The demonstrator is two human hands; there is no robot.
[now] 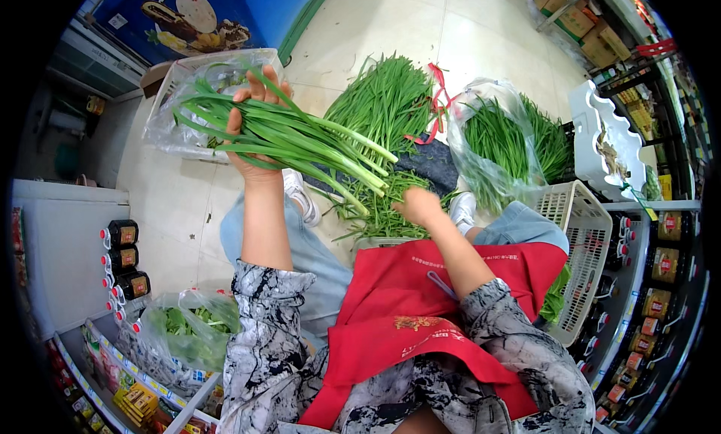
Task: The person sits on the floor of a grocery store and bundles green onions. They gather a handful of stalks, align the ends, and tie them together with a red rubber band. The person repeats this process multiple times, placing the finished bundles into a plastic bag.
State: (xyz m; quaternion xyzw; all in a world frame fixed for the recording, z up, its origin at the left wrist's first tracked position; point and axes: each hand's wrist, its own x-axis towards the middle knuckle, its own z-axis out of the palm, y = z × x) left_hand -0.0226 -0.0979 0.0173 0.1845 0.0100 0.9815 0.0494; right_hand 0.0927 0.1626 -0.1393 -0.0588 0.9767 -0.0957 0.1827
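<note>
My left hand [253, 166] is raised and grips a loose bunch of garlic chives [315, 141]. The green leaves point left past my fingers, and the pale stem ends slant down to the right. Close to those stem ends, my right hand [421, 207] is curled above a heap of short green trimmings [388, 222]; whether its fingers pinch anything is hidden. Beyond the heap lies a large pile of chives [383, 98], partly over a dark cloth [431, 163]. A red ribbon [436, 104] trails along its right side.
At the left stands a white crate [217, 59] lined with plastic. To the right are a clear bag of chives [495, 132], a white foam box [583, 113] and a slatted plastic basket [586, 248]. A bag of leafy greens [191, 327] sits lower left, near bottled goods. Shelves flank both sides.
</note>
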